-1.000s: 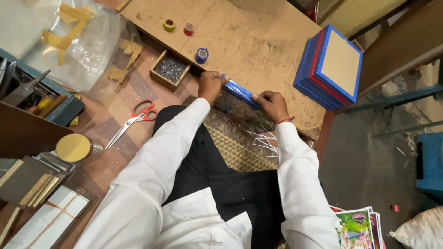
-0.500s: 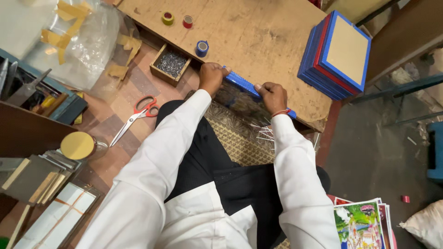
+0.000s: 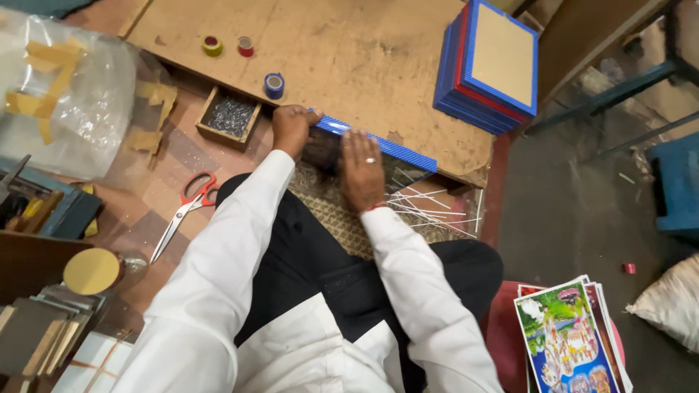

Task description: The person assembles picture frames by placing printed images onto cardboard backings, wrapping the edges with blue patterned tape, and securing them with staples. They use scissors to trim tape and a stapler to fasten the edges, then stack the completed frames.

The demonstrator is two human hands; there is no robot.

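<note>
Blue frame strip point(image 3: 378, 143) lies along the tabletop point(image 3: 328, 51) near edge. My left hand point(image 3: 291, 128) closes its grip on one end; right hand point(image 3: 362, 169) presses flat, fingers open. Finished frames point(image 3: 489, 65) stacked beyond; this strip looks mid-job, though contact is partly hidden.

Both arms reach forward, left hand point(image 3: 291, 129) curled, right hand point(image 3: 362, 171) flat, palm down.

1. Even, fairly bright light falls from above; the wooden board point(image 3: 349, 51) looks evenly lit.
2. Soft shadows sit under the board's near edge.
3. The plastic bag point(image 3: 65, 102) shows pale glare.
4. White sleeves nearly wash out.
5. Focus is sharp; edges bend slightly, wide-angle.
</note>
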